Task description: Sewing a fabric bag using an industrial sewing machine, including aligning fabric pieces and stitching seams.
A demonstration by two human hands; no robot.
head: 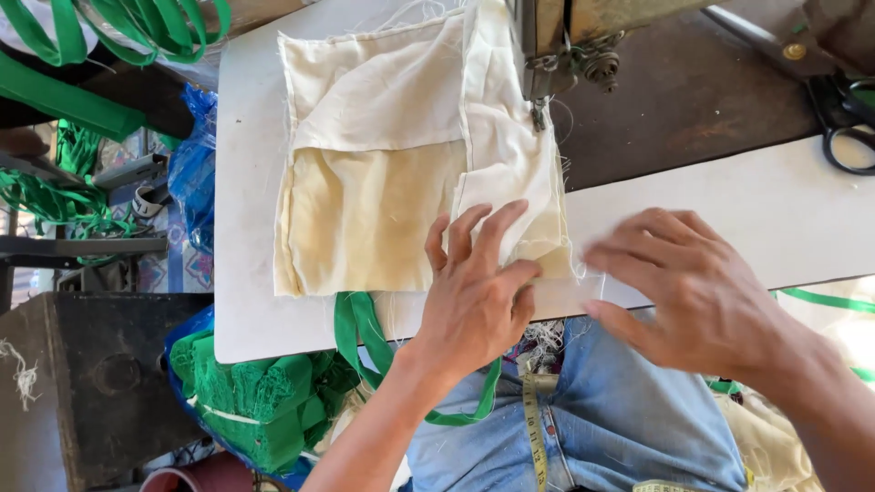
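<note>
Cream cloth bag piece [383, 173], soft, square and a bit stained, lying flat on the white surface [729, 219], close to its near edge. One folded flap across the top half, one folded strip down the right side. Right side of the cloth tucked under the metal needle foot [540, 114] of the old sewing machine [583, 36]. Seams along the top and left sides look sewn already, with loose threads poking out. Lower right corner looks not yet stitched, so likely some sewing left to do there.

Left hand [474, 292] spread flat, fingers pressing down on the lower right corner of the cloth, gripping nothing. Right hand [693, 287] loose and uncurled, hovering just beside that corner over the near edge of the surface, holding nothing; touching the cloth or not, hard to tell, a bit blurry.

Green strap [360, 333] hanging off the near edge, below the cloth. Yellow measuring tape [533, 428] on the blue jeans [620, 419]. Pile of folded green straps [260, 401] low down by the near left corner. Black scissors [848, 118] at the far right corner.
</note>
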